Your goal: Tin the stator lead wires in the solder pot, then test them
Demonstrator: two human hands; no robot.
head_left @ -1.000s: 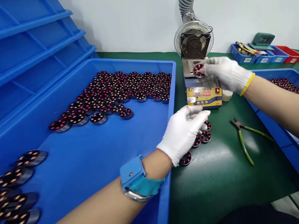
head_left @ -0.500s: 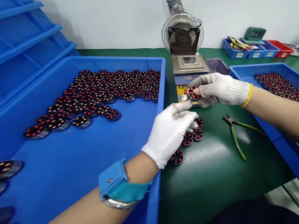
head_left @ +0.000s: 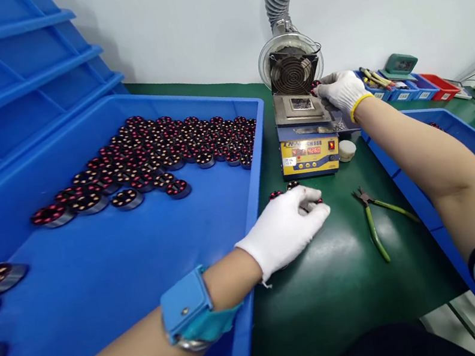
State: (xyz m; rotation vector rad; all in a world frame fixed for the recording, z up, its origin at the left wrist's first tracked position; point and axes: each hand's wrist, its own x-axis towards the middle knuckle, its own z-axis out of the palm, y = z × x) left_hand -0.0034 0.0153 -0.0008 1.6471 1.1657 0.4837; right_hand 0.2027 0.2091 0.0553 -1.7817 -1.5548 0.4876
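Note:
My right hand (head_left: 343, 92), in a white glove with a yellow cuff edge, is closed on a round black part with red dots (head_left: 315, 86). It holds this part at the right side of the solder pot (head_left: 301, 105), near its fan. My left hand (head_left: 289, 227), also gloved, is low over the green table with curled fingers around a similar red-dotted part (head_left: 320, 201), mostly hidden. More such round parts (head_left: 293, 185) show just behind the left fingers. A blue strap circles my left wrist.
A large blue tray (head_left: 259, 132) with many round parts stands left, below stacked blue trays (head_left: 22, 86). Green-handled cutters (head_left: 371, 222) lie right of my left hand. Another blue tray (head_left: 413, 115) is beneath my right arm. A white round container (head_left: 347, 150) stands beside the solder pot.
My right hand has carried its part away and up to the side of the solder pot, uncovering the display. My left hand has drawn back slightly and lowered onto the parts on the table.

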